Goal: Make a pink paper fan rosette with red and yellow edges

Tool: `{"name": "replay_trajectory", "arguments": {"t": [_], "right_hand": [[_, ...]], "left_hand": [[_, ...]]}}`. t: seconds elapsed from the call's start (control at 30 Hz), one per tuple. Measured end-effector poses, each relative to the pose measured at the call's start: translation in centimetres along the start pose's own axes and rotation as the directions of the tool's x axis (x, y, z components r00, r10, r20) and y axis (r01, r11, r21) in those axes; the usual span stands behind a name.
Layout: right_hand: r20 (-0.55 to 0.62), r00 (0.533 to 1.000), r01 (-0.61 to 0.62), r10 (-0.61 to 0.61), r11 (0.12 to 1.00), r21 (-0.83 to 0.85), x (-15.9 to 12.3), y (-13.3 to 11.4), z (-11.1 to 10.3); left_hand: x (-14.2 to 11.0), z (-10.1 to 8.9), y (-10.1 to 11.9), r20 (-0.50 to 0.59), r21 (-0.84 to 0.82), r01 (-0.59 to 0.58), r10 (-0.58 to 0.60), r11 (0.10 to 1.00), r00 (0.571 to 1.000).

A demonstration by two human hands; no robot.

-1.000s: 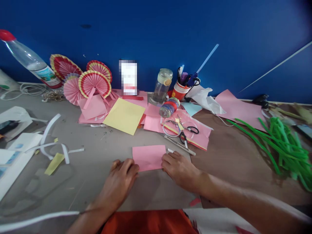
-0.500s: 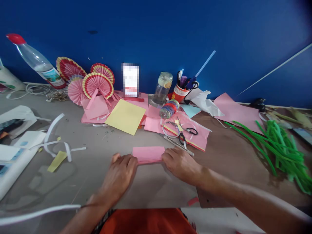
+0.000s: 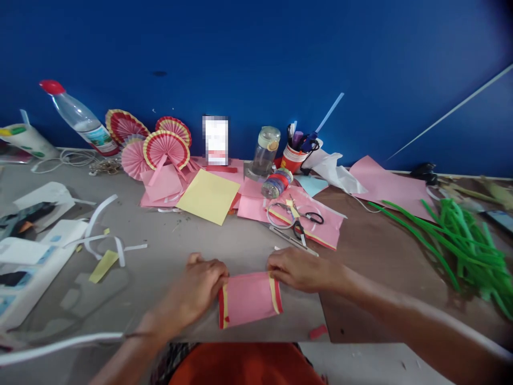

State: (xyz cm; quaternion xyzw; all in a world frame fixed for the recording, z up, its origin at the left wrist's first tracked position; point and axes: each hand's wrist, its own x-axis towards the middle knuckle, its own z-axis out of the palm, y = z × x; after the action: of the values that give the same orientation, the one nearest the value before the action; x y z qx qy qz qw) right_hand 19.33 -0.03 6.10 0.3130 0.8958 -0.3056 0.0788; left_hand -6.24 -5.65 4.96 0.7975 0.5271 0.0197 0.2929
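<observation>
On tabletop, grips pink paper at far corners with left hand and right hand; now shows striped-ended, formerly plain; apparently flipped mid-fold.

Bare grey tabletop is opening a lane left of centre, between curled white paper strips and the left hand. Toward the middle, a slim grey pen-shaped tool and black-handled scissors are blocking — while at lower right the right forearm is spanning the brown board, and fuzzy green stems are crowding the right edge.
</observation>
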Motion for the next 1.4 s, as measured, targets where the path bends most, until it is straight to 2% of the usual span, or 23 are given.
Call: {"name": "replay_trajectory", "arguments": {"t": [0.1, 0.2, 0.3, 0.37, 0.5, 0.6, 0.7, 0.87, 0.97, 1.1, 1.17, 1.23, 1.4], "right_hand": [[-0.081, 0.994, 0.042, -0.068, 0.957, -0.287, 0.7, 0.5, 2.7], [-0.222, 0.954, 0.075, -0.199, 0.88, -0.468, 0.6, 1.1, 4.6], [-0.366, 0.88, 0.071, -0.302, 0.846, -0.529, 0.3, 1.6, 5.9], [-0.405, 0.844, 0.095, -0.352, 0.84, -0.534, 0.1, 1.8, 6.3], [-0.385, 0.836, 0.143, -0.391, 0.832, -0.536, -0.2, 1.6, 6.2], [-0.319, 0.861, 0.174, -0.397, 0.818, -0.548, -0.4, 1.2, 5.7], [-0.231, 0.909, 0.194, -0.346, 0.844, -0.499, -0.7, 0.7, 5.2], [-0.212, 0.964, 0.093, -0.159, 0.952, -0.291, -0.6, 0.3, 4.1], [-0.165, 0.982, 0.057, -0.092, 0.977, -0.205, 0.2, 0.5, 3.5], [-0.098, 0.995, -0.016, 0.0, 0.986, -0.164, 1.2, 0.5, 2.9], [-0.071, 0.995, -0.08, 0.068, 0.982, -0.173, 1.3, 0.2, 2.7], [-0.054, 0.994, -0.107, 0.097, 0.967, -0.23, 1.4, -0.3, 2.6], [-0.05, 0.998, -0.065, 0.047, 0.89, -0.451, 1.2, -1.4, 2.8]], "left_hand": [[0.1, 2.3, 0.0, -0.104, 0.321, -0.072, 0.111, 0.944, 0.988], [-0.1, 3.8, -0.2, -0.186, 0.535, -0.139, 0.277, 0.833, 0.943], [-0.4, 4.5, -0.4, -0.194, 0.612, -0.188, 0.377, 0.768, 0.906], [-0.6, 4.4, -0.6, -0.168, 0.624, -0.235, 0.422, 0.745, 0.891], [-1.2, 4.3, -0.5, -0.111, 0.612, -0.312, 0.47, 0.726, 0.876], [-1.9, 4.8, -0.3, -0.145, 0.611, -0.274, 0.445, 0.743, 0.884], [-2.5, 5.1, 0.0, -0.156, 0.602, -0.222, 0.386, 0.767, 0.909], [-1.9, 3.3, 1.1, 0.005, 0.485, -0.129, 0.144, 0.865, 0.99], [-0.9, 2.1, 1.4, 0.087, 0.367, -0.077, 0.049, 0.927, 0.995], [0.1, 2.1, 1.1, 0.113, 0.18, 0.055, -0.076, 0.982, 0.991], [0.3, 2.4, 1.0, 0.114, 0.13, 0.142, -0.157, 0.981, 0.981], [0.3, 2.5, 1.1, 0.105, 0.128, 0.182, -0.196, 0.975, 0.975], [0.1, 2.0, 2.0, 0.087, 0.256, 0.132, -0.159, 0.958, 0.983]]}}
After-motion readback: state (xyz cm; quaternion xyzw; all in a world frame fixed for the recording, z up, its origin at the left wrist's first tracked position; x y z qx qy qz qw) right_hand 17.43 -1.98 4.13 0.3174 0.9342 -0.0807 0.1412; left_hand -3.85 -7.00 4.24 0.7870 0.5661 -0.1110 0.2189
